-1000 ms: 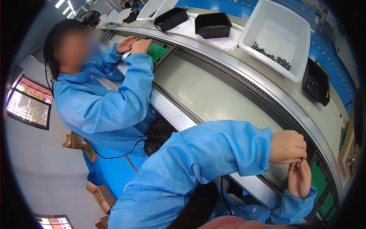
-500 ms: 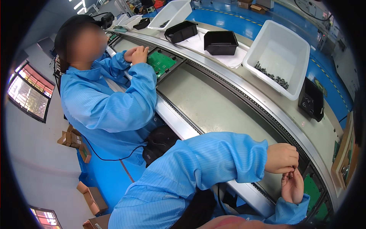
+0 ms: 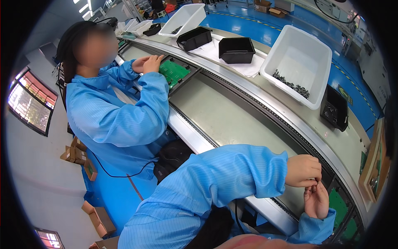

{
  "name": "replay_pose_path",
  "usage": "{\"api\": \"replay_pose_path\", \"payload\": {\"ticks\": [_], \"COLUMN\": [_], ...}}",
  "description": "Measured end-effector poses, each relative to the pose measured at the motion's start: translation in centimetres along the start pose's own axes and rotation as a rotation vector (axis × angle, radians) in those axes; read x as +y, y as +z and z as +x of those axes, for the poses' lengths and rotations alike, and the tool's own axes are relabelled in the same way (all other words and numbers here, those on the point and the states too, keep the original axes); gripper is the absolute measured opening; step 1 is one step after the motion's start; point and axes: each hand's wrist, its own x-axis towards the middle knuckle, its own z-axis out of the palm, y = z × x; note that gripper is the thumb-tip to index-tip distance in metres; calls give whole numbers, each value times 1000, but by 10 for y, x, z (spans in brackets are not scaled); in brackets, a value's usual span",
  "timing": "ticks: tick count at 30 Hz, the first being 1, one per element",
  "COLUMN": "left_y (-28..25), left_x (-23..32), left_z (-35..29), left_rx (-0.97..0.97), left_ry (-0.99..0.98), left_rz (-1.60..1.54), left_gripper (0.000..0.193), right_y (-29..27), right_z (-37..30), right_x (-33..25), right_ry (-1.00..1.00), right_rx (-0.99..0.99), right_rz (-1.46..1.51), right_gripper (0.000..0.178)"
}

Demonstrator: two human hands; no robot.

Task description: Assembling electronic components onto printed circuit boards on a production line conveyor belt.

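Observation:
My left hand (image 3: 302, 171) reaches across from the left over the conveyor line, its fingers closed in a pinch. Just below it, my right hand (image 3: 316, 202) is turned palm up with curled fingers. The fingertips of both hands meet, and whatever they pinch is too small to make out. Beside my right hand lies a green circuit board (image 3: 338, 206) in a dark carrier frame, partly covered by the hand and blue sleeve.
Beyond the rail stand a white bin (image 3: 296, 62) with small dark parts and black trays (image 3: 335, 108) (image 3: 236, 50). A wooden frame (image 3: 374, 164) stands at far right. To my left, a co-worker in a blue smock (image 3: 120, 112) handles another green board (image 3: 174, 73) on the conveyor (image 3: 232, 112).
The whole view has shifted slightly. My hands keep their fingertips together, with only a small change of finger position. The co-worker's hands stay by their board.

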Motion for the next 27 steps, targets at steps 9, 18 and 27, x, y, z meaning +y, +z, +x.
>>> {"api": "replay_pose_path", "payload": {"ticks": [9,18,27], "left_y": [1,4,5], "left_x": [-1,-1,0], "left_z": [0,0,1], "left_rx": [-20,33,41], "left_ry": [22,69,87], "left_rz": [36,52,71], "left_gripper": [5,4,3], "right_y": [0,0,0], "right_z": [-1,-2,-2], "right_x": [1,0,0], "right_ry": [-3,-20,-23], "right_rx": [30,54,18], "right_rz": [-7,-11,-30], "right_gripper": [22,21,20]}}
